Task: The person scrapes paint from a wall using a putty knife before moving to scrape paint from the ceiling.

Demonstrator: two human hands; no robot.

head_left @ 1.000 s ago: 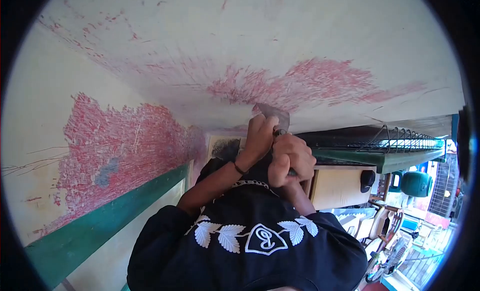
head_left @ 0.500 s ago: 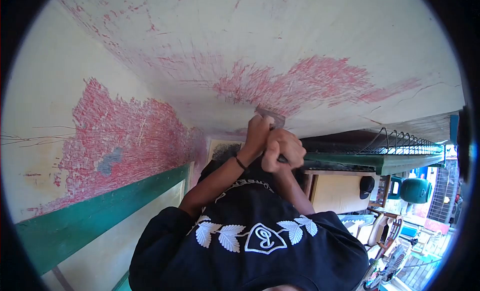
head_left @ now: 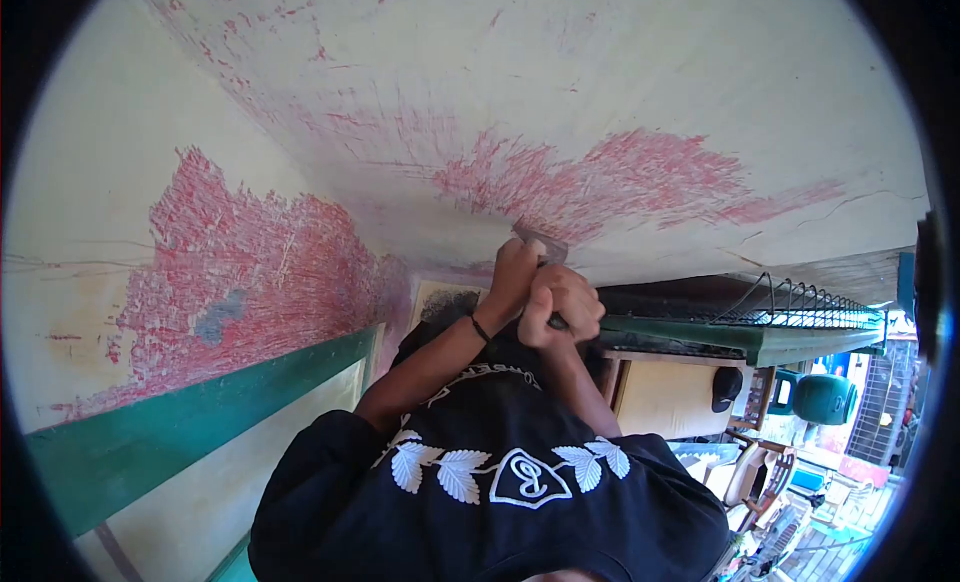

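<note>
My right hand (head_left: 565,300) is closed around the handle of a scraper, its dark handle end showing below the fingers. Higher up, my left hand (head_left: 516,274), with a dark band at the wrist, is closed on the scraper near the blade. The wide flat blade of the scraper (head_left: 541,241) lies against the off-white wall (head_left: 660,72), at the lower edge of a scratched red patch (head_left: 600,177). My fingers hide most of the handle.
On the adjoining left wall is a larger scraped red patch (head_left: 260,257) above a green board (head_left: 190,417). At right are a green shelf with a wire rack (head_left: 810,307), a black cap (head_left: 727,389), a wooden chair (head_left: 770,474) and a green container (head_left: 825,399).
My view has shifted slightly. Both hands stay on the scraper and appear a little further left; the blade is still at the red patch's lower edge.
</note>
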